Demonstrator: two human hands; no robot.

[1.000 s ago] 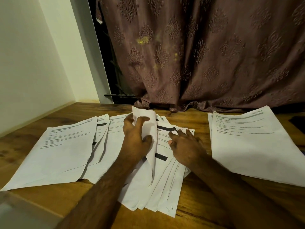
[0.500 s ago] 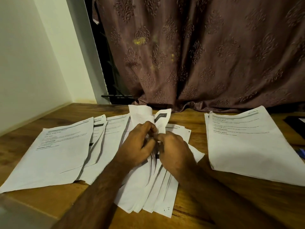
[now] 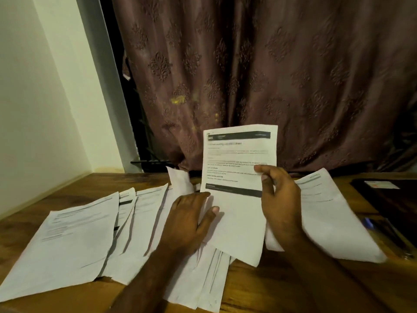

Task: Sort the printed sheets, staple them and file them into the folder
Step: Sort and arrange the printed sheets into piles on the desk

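Lifted clear of the middle pile (image 3: pixel 203 274) since a moment ago, one printed sheet (image 3: pixel 239 172) stands pinched in the right hand (image 3: pixel 278 199) fingers, left hand (image 3: pixel 189 220) flat on the pile, sorting unfinished, stapling and filing undone.

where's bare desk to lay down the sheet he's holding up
Bare wooden desk shows along the near edge, between the fanned middle pile and the right stack, and at the far left corner by the wall. The left and middle are crowded with overlapping sheets; dark items fill the right edge.
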